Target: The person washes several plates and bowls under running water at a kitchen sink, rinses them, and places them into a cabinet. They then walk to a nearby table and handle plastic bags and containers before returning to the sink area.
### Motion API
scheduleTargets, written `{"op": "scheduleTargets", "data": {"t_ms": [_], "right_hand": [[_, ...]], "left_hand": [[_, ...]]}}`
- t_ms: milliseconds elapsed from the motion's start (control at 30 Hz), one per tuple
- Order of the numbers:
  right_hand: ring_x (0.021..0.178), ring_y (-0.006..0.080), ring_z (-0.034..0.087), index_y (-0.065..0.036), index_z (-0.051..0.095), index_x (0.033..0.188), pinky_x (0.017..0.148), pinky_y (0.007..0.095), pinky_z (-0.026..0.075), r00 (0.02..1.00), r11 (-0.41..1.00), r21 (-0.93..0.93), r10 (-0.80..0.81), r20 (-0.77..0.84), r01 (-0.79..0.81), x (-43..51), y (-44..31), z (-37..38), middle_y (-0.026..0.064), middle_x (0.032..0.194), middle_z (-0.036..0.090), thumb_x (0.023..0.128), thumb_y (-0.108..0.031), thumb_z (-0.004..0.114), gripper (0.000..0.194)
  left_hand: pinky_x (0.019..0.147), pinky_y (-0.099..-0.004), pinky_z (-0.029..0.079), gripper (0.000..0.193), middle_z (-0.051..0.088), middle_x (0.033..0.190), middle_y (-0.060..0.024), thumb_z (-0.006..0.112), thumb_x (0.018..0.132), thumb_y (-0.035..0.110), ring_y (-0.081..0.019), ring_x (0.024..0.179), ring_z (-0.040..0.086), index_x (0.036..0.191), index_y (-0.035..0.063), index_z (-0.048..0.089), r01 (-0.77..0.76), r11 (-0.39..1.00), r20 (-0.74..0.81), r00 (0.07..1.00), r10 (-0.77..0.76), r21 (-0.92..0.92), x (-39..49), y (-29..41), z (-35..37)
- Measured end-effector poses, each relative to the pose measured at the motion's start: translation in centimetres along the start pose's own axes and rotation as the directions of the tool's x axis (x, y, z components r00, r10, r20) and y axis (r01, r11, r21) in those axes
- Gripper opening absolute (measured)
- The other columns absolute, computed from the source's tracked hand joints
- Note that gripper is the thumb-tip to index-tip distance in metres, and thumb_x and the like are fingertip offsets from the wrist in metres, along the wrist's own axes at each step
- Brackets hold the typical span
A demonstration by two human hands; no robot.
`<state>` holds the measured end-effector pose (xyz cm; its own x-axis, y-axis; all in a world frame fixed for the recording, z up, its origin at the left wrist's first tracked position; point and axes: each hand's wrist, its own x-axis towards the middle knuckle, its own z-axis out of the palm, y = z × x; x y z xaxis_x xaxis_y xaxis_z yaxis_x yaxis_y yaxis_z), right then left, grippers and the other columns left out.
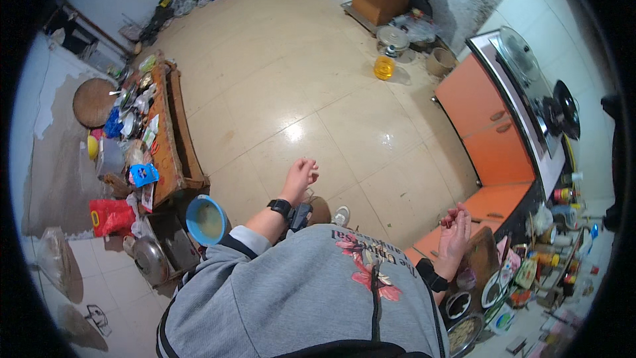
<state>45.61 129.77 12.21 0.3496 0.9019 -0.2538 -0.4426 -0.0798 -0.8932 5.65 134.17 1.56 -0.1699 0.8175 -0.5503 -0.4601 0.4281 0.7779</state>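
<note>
My left hand (pixel 301 178) hangs over the tiled floor in front of me. Its fingers are loosely curled, and I see nothing in them. A blue basin (pixel 223 211) of cloudy liquid stands to its left, apart from it. My right hand (pixel 456 234) is above the front edge of the counter at the right, fingers half bent and no object visible in them. The wooden cutting board (pixel 484 251) lies beside and partly under that hand. Close to the right wrist are a bowl of something dark (pixel 458 304) and a metal bowl with pale pieces (pixel 463 332).
Orange cabinets (pixel 489 124) carry a stove with a black wok (pixel 566 109). Bottles (pixel 564 194) and a plate (pixel 493 288) crowd the right counter. At left stands a cluttered wooden table (pixel 166 169). A bottle of yellow liquid (pixel 384 67) and a lidded pot (pixel 392 40) are on the floor ahead.
</note>
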Motion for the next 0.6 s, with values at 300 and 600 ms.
{"op": "scheduleTargets", "data": {"t_ms": [300, 600], "right_hand": [[0.075, 0.0099, 0.053, -0.007, 0.057, 0.112, 0.071, 0.0247, 0.045, 0.974, 0.991, -0.038, 0.136, 0.181, -0.132, 10.6, 1.9, 8.6, 0.0042, 0.090, 0.059, 0.096, -0.015, 0.053, 0.018], [0.099, 0.0198, 0.054, -0.014, 0.044, 0.131, 0.084, 0.0378, 0.046, 0.811, 0.902, 0.218, 0.202, 0.548, -0.372, 22.3, 1.0, 25.9, 0.0117, 0.119, 0.052, 0.095, -0.031, 0.052, 0.041]], "left_hand": [[0.064, -0.0292, 0.049, 0.017, 0.061, 0.089, -0.0096, 0.059, 0.090, 0.016, -0.0156, 0.070, 0.058, 0.098, 0.0009, 0.060, -0.409, 0.457, 0.122, 0.835, 0.536, 0.790, 3.9, 2.3, 0.2], [0.069, -0.0265, 0.050, 0.014, 0.062, 0.093, -0.0048, 0.055, 0.094, 0.021, -0.0123, 0.074, 0.058, 0.102, 0.0085, 0.056, -0.323, 0.906, -0.295, 0.925, 0.241, -0.273, 18.0, 17.7, -3.4]]}}
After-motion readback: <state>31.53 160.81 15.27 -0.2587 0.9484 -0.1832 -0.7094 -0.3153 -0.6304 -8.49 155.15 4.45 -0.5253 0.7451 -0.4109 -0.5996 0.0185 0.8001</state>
